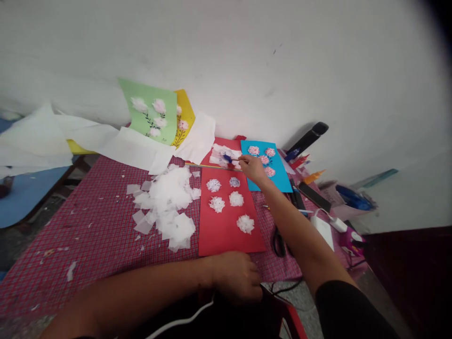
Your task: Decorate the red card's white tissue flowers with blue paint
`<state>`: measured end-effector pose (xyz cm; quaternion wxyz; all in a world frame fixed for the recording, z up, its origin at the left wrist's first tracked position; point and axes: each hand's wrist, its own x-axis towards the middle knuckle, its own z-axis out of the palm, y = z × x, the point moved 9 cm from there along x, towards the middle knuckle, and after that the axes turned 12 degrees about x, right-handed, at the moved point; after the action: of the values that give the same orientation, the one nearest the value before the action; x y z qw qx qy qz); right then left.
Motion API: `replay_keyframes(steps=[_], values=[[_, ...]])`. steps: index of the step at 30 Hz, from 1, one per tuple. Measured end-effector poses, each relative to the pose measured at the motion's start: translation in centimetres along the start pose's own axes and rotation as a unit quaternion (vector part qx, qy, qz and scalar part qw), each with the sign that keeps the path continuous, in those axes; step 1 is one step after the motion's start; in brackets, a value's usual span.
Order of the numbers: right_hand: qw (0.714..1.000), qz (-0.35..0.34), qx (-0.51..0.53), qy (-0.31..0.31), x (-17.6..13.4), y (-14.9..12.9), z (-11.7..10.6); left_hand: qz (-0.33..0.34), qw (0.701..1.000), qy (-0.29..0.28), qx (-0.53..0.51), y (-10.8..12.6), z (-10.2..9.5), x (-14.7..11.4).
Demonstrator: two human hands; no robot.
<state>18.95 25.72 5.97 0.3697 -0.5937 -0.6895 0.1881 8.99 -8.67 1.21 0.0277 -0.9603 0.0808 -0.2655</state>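
My right hand (253,169) is closed around a paintbrush (235,159), whose dark blue tip rests over a stained white tissue (217,155) at the back of the table. Nearer to me lies a red sheet (228,240) bearing several crumpled white tissue flowers (245,224). The two tissue flowers (213,185) in its far row carry bluish-purple specks. At the sheet's near edge rests my left hand (238,278), its fingers curled in; whatever they hold, if anything, is hidden.
Loose white tissue squares (169,197) are heaped left of the red sheet. A blue card (282,176) with pink flowers lies right. Green (165,96) and yellow (187,108) cards lean on the wall. Scissors (278,242), a phone (314,195) and a power strip (353,242) sit at right.
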Motion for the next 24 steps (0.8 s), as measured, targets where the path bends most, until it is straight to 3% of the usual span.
replay_keyframes(steps=[6, 10, 15, 18, 20, 22, 24], values=[[0.99, 0.044, 0.126, 0.055, -0.6, 1.6, -1.1, 0.003, 1.0, -0.002, -0.002, 0.1, 0.2, 0.0], [0.942, 0.144, 0.287, 0.094, -1.2, 3.5, -1.0, 0.01, 1.0, 0.002, -0.002, 0.1, 0.3, 0.0], [0.909, 0.181, 0.354, 0.123, -3.3, 3.6, -2.4, 0.013, 1.0, -0.004, -0.001, 0.1, 0.4, 0.0], [0.881, 0.175, 0.422, 0.125, -7.3, 2.5, -3.4, 0.02, 1.0, -0.004, -0.004, 0.2, 0.3, 0.0], [0.876, 0.174, 0.431, 0.126, -11.4, 1.5, -3.8, 0.021, 1.0, 0.005, -0.002, 0.2, 0.0, -0.1], [0.886, 0.17, 0.415, 0.121, -16.0, 0.5, -3.7, 0.023, 1.0, 0.013, 0.003, 0.2, -0.1, -0.1], [0.914, 0.149, 0.362, 0.111, -20.2, -0.8, -3.3, 0.025, 1.0, 0.018, 0.004, 0.2, -0.1, -0.2]])
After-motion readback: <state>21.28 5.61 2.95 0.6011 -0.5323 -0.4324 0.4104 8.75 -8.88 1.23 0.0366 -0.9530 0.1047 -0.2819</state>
